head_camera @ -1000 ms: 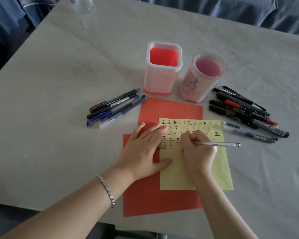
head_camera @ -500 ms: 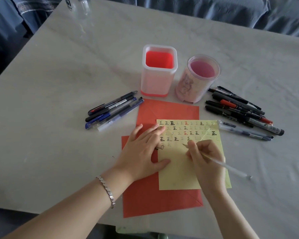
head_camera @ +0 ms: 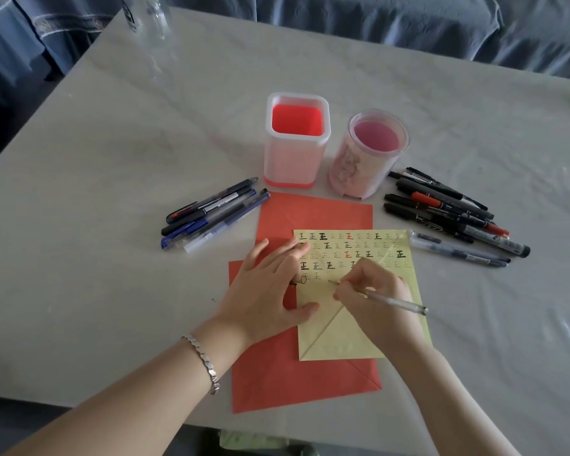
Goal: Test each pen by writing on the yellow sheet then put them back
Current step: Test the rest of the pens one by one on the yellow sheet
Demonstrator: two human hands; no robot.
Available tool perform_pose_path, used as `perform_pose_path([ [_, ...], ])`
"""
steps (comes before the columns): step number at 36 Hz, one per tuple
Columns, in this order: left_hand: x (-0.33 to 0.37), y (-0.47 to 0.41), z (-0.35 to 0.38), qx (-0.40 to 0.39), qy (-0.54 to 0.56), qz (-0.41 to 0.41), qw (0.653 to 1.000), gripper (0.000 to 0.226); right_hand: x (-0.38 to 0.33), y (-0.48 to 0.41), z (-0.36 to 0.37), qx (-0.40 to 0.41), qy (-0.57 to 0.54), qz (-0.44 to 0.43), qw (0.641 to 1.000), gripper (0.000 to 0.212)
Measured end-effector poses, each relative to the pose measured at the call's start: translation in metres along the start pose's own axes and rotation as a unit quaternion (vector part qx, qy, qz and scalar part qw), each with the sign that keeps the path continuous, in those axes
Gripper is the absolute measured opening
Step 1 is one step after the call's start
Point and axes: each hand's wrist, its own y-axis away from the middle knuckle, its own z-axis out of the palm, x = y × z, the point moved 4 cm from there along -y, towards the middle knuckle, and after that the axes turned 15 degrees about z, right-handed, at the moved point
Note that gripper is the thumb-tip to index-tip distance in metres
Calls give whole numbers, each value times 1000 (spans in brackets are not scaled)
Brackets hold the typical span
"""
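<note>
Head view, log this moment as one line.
right hand: grips pen, tip on yellow sheet | left hand: presses yellow sheet | square holder, round holder: empty

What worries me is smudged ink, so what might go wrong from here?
1. The right hand holding the pen lies over written rows on the yellow sheet; marks may smear.
2. Only the left hand pins that sheet on the red paper; it could slip mid-stroke.
3. Loose pens lie in piles on both sides, so tested and untested could mix.
</note>
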Motion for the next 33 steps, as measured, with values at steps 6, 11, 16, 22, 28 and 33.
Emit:
perform_pose_path([
  [6,0,0,-1,2,-7,0,1000,35,12,-2,-13,18,-6,32,999,10],
  [11,0,-1,-2,-3,-14,-1,1000,35,17,-2,-22,40,-4,36,999,11],
  [16,-2,-1,0,-5,-28,-8,1000,57,22,0,-30,33,7,48,998,12],
  [22,-1,-1,-1,-8,-32,-4,999,63,29,10,-40,113,-52,48,991,17],
  [28,6,1,-10,21,34,-6,999,55,22,23,-39,104,-149,43,983,18],
  [33,8,8,-28,140,133,-63,979,38,0,34,-34,34,-177,33,983,17],
])
